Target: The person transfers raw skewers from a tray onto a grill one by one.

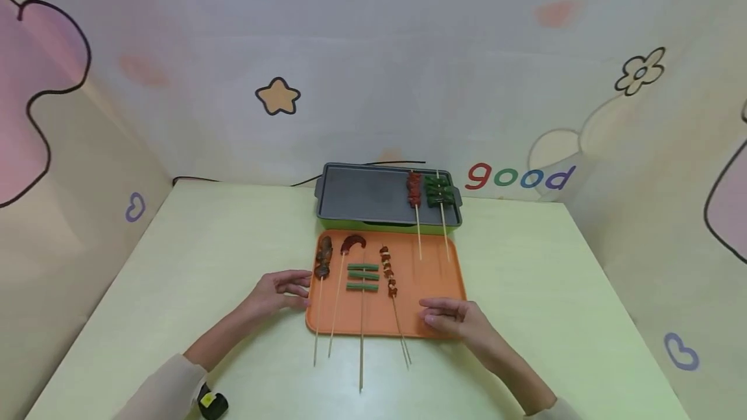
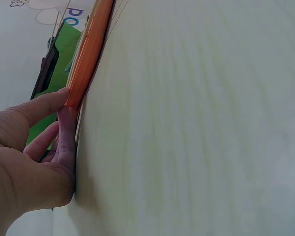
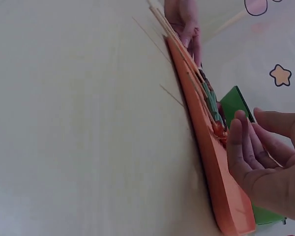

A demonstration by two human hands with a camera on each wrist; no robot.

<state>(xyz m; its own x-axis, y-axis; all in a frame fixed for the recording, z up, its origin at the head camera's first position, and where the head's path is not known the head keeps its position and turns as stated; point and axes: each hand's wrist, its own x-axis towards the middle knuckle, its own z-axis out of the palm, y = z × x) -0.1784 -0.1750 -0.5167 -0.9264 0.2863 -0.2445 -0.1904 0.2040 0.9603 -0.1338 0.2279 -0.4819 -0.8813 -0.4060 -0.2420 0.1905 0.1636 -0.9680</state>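
Note:
An orange tray (image 1: 344,323) lies on the table with several skewers across it. At its left edge, my left hand (image 1: 283,291) touches the rim with extended fingertips; the left wrist view shows the contact. Nearest that hand is a brown chunky skewer (image 1: 323,258), beside a curved dark red one (image 1: 353,242). A green bean skewer (image 1: 363,277) and a brown meat skewer (image 1: 388,271) lie further right. My right hand (image 1: 458,321) is over the tray's front right corner, fingers loosely bent and holding nothing; whether it touches the rim cannot be told.
Behind the tray stands a grey-topped green grill (image 1: 367,196). A red skewer (image 1: 414,190) and a green leafy skewer (image 1: 439,192) lie on its right side, their sticks reaching over the tray. A black cable (image 1: 195,179) runs along the back wall.

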